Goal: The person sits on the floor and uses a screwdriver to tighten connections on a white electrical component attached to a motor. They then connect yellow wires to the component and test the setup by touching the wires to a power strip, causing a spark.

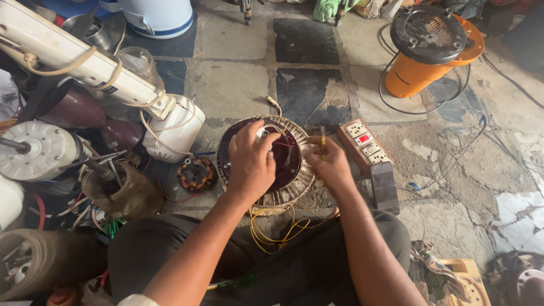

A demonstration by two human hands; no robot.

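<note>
Left hand (251,161) flat on motor (294,170); right hand (330,164) pinching screwdriver (323,141).

labels | small dark sticker (109,89) | on white bar (68,54), upper left

The round fan motor (266,164) on the stone floor (238,85) serves as the landmark. Beyond it, the floor lies open up to the white tub (158,17), giving a hand free passage. Left of the motor, room is tight: a small copper-wound stator (195,174) sits just beside it, with a white appliance (173,130), a brown housing (122,190) and a pale motor drum (39,150) crowded behind. Right of it, a switch-and-socket board (365,144) and a dark block (385,187) stand near; farther right, thin wires (453,161) cross the floor. Beyond and to the right, an orange appliance (425,51) stands well apart. On the near side, yellow wires (277,226) and the person's legs close the way.
</note>
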